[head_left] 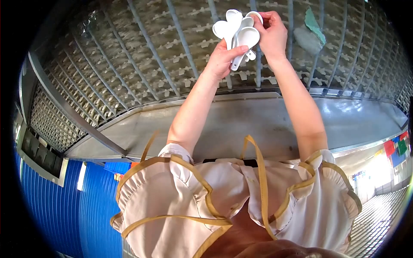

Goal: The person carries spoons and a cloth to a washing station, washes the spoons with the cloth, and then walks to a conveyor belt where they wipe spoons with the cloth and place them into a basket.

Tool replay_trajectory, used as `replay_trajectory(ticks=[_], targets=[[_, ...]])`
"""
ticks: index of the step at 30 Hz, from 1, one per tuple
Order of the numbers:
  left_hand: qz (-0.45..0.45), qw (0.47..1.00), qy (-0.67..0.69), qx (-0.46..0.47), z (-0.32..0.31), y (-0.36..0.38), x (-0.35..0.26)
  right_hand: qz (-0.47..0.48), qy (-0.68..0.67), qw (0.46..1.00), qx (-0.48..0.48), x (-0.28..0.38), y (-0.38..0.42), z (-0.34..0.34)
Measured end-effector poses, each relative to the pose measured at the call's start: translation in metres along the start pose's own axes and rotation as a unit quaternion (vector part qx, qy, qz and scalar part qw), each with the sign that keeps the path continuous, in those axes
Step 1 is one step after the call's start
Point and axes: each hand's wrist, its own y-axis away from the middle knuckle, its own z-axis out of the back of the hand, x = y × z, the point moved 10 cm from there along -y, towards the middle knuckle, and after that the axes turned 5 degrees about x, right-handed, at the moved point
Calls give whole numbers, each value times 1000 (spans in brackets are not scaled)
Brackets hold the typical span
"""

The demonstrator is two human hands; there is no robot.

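Several white soup spoons point(247, 38) are bunched together in my left hand point(220, 59), their bowls fanned out away from me and their short handles pointing back towards me. My left thumb presses across the handles. At the right side of the bunch, the fingers and thumb of my right hand point(273, 35) pinch the bowl of one more white spoon point(254, 17). That spoon's handle is hidden behind the others. Both hands are held above a belt of pegged links with metal bars.
Under my hands runs the pegged conveyor belt point(172, 51). A grey and green scouring pad point(310, 36) lies on it to the right. Between belt and body is a steel ledge point(241, 124). A curved metal frame point(73, 107) stands at left, near blue corrugated panels point(51, 193).
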Motion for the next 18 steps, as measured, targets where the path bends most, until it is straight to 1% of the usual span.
replay_trajectory(ticks=[2,3,5,6,7,9,10,11,13,14,15,16,17,18], targets=[[-29,999,-34,-19,-1,0,-6,17,91,995,-33,5,2,4],[-30,999,-35,-20,-1,1,-6,17,89,995,-32,2,3,0],[-12,999,-37,-25,0,1,-2,11,53,997,-52,-5,6,-4],[-9,999,-37,-19,0,1,-1,-17,-1,999,-49,-9,8,-5],[-8,999,-38,-20,0,2,0,-17,-2,999,-48,-12,9,-5],[-19,999,-10,-24,0,2,-1,-70,-107,992,-13,-22,8,-15],[-19,999,-9,-24,0,2,1,-108,-99,989,6,-26,12,-14],[-24,999,11,-26,1,1,2,-107,-98,989,6,-28,13,-14],[-28,999,33,-27,3,-1,4,-59,-82,994,39,-26,10,-17],[-4,999,46,-12,3,-2,8,-25,-26,997,75,-24,6,-16],[20,998,58,3,-1,-2,10,116,88,988,50,2,4,-1],[25,998,58,-11,-1,0,9,201,206,958,2,21,4,19],[23,998,58,-13,-1,-1,5,276,299,911,-70,34,5,45],[30,998,61,-6,-1,-1,2,232,380,889,-106,36,0,72]])
